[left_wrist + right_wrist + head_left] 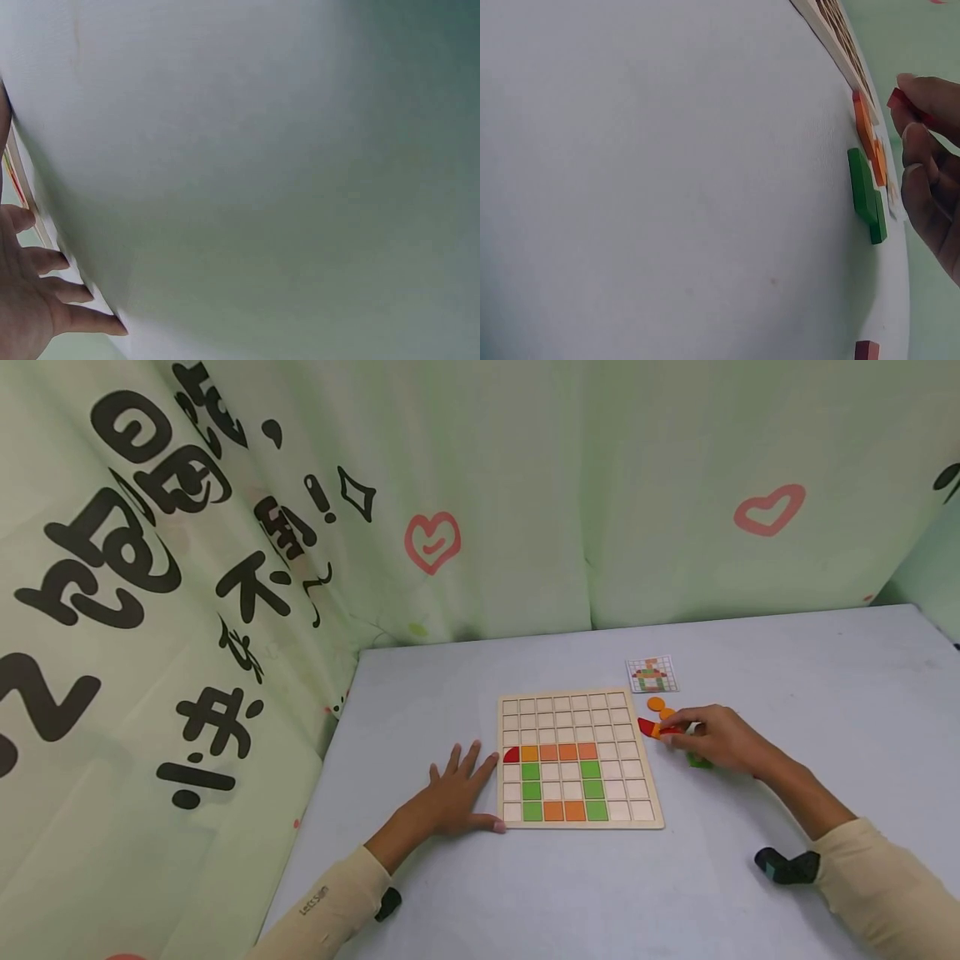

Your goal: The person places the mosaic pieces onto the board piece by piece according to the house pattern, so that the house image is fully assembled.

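A square wooden grid board [622, 769] lies on the table in the head view, with green, orange and red tiles set in its lower left and middle cells. My left hand [456, 793] is spread flat beside the board, its thumb and a fingertip at the left edge. In the left wrist view the fingers [91, 320] look straight. Right of the board, my right hand [720, 739] pinches a small red tile [897, 97] between thumb and fingers. Near its fingertips lie another red tile [646, 727], a round orange tile [656, 703] and green tiles [862, 184].
A small pattern card [651, 675] lies beyond the loose tiles, near the board's upper right corner. The table [825, 693] has a pale cloth. A light green curtain [517, 527] with printed characters and hearts hangs behind and to the left.
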Demonstrator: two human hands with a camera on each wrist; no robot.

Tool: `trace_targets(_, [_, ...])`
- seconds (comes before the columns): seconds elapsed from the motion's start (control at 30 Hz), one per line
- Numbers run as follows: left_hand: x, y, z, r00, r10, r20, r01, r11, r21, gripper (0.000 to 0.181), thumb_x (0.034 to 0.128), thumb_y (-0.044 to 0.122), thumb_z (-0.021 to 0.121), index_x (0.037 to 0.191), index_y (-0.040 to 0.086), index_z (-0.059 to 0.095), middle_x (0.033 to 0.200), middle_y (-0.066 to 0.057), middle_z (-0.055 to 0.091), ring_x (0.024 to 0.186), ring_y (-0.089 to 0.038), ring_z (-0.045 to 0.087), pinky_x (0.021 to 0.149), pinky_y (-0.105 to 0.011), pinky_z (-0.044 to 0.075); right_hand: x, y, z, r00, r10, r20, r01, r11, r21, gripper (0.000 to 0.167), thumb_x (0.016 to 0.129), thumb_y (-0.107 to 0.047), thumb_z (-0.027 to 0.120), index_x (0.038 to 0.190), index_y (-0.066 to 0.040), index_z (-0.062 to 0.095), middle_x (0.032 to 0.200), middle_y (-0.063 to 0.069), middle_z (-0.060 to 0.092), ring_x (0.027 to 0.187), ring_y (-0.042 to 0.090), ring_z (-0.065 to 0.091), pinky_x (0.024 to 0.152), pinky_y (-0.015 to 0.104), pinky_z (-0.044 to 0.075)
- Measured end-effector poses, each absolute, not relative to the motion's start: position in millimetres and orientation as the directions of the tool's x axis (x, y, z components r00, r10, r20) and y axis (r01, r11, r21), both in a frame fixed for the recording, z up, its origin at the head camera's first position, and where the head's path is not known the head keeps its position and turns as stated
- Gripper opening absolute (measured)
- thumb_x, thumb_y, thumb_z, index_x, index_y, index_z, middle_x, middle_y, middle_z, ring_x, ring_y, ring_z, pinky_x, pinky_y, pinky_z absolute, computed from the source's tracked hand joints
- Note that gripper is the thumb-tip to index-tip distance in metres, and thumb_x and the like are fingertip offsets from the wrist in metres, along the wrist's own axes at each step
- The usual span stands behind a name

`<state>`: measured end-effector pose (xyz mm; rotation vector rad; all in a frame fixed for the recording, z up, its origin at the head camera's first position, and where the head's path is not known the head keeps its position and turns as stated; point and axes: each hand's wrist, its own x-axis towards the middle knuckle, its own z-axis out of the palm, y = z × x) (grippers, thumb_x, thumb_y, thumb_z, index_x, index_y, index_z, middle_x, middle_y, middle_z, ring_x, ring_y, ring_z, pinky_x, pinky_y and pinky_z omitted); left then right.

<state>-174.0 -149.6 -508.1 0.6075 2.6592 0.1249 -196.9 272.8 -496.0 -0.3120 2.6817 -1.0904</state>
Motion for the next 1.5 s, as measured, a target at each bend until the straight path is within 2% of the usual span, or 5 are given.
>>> trace_targets(0.1, [-174.1, -149.8, -508.2, -0.822, 0.435, -0.368, 0.399, 0.901, 0.173, 0.111, 0.0763, 0.075, 0.068, 0.162, 0.025, 0.019, 0.17, -0.013, 0.01, 0.154, -0.046, 0.009, 0.109, -0.076, 0.024, -197.0, 270.0, -497.7, -0.946, -0.288, -0.151, -0.095, 0.69, -0.718, 0.033, 0.092, -0.018, 0.072, 0.12, 0.0, 0.069, 0.065, 0.001, 0.058, 0.055, 0.012, 0.05, 0.049, 0.024, 0.038])
trace_targets(0.63, [-175.5, -148.5, -506.5, -0.819, 0.429, -0.38, 0.393, 0.903, 0.173, 0.111, 0.0763, 0.076, 0.067, 0.162, 0.026, 0.017, 0.17, -0.012, 0.009, 0.154, -0.045, 0.008, 0.11, -0.075, 0.023, -194.9, 240.1, -501.9, -0.925, -0.355, -0.134, -0.116, 0.599, -0.792, 0.033, 0.088, -0.008, 0.072, 0.12, 0.0, 0.069, 0.098, 0.01, 0.066, 0.063, 0.011, 0.057, 0.058, 0.023, 0.049])
trace_targets(0.97, [-174.9, -145.2, -500.6, -0.818, 0.415, -0.398, 0.379, 0.91, 0.17, 0.111, 0.0761, 0.074, 0.069, 0.162, 0.026, 0.017, 0.17, -0.011, 0.009, 0.154, -0.046, 0.009, 0.11, -0.075, 0.024, -193.3, 220.3, -507.2, -0.931, -0.361, -0.058, -0.179, 0.588, -0.789, 0.029, 0.087, -0.007, 0.073, 0.116, -0.001, 0.072, 0.092, 0.006, 0.062, 0.063, 0.012, 0.052, 0.055, 0.022, 0.044])
trace_targets(1.3, [-175.3, -144.6, -501.8, -0.82, 0.403, -0.406, 0.37, 0.915, 0.161, 0.112, 0.0755, 0.074, 0.069, 0.162, 0.027, 0.017, 0.17, -0.011, 0.009, 0.154, -0.046, 0.008, 0.109, -0.076, 0.025, -194.7, 207.0, -509.8, -0.939, -0.339, -0.046, -0.188, 0.624, -0.758, 0.027, 0.087, -0.012, 0.076, 0.113, -0.005, 0.074, 0.091, 0.003, 0.063, 0.072, 0.016, 0.049, 0.058, 0.023, 0.041])
trace_targets(1.5, [-175.3, -145.3, -504.8, -0.822, 0.407, -0.398, 0.375, 0.913, 0.159, 0.112, 0.0753, 0.074, 0.07, 0.162, 0.026, 0.018, 0.17, -0.012, 0.009, 0.154, -0.047, 0.009, 0.108, -0.076, 0.025, -195.4, 200.1, -512.7, -0.936, -0.351, -0.02, -0.225, 0.64, -0.734, 0.026, 0.088, -0.012, 0.076, 0.113, -0.006, 0.076, 0.101, 0.006, 0.071, 0.076, 0.015, 0.05, 0.06, 0.023, 0.043])
